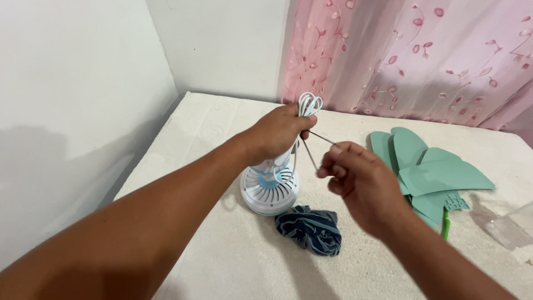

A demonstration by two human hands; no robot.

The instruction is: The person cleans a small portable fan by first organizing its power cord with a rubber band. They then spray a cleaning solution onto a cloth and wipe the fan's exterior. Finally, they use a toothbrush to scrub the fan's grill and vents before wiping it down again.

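From the head camera, you look down at your two hands over a white bed.

Your left hand (pixel 280 130) is closed tight around a bunch of looped white cord (pixel 309 103). The loops stick out of the top of your fist. Under that hand stands a small white fan motor (pixel 270 189) with a blue middle, sitting on the bed (pixel 211 122). Your hand also seems to hold the top of that motor part, but your fingers hide where they meet.

Your right hand (pixel 355 178) is closed too. Its fingertips (pixel 332 162) pinch a thin tie (pixel 321 138), maybe a wire, that runs up to the cord bunch. I cannot tell if it is a twist tie or the end of the cord.

To do this well, I think you should keep the left grip firm so the loops stay together. Pull the thin tie snug, not hard, and keep it close to the bunch so it does not slip.

Just in front of the fan part lies a dark striped cloth (pixel 311 229). To your right, well apart, lie green fan blades (pixel 433 172) stacked on each other. A clear plastic bag (pixel 513 225) sits at the right edge.
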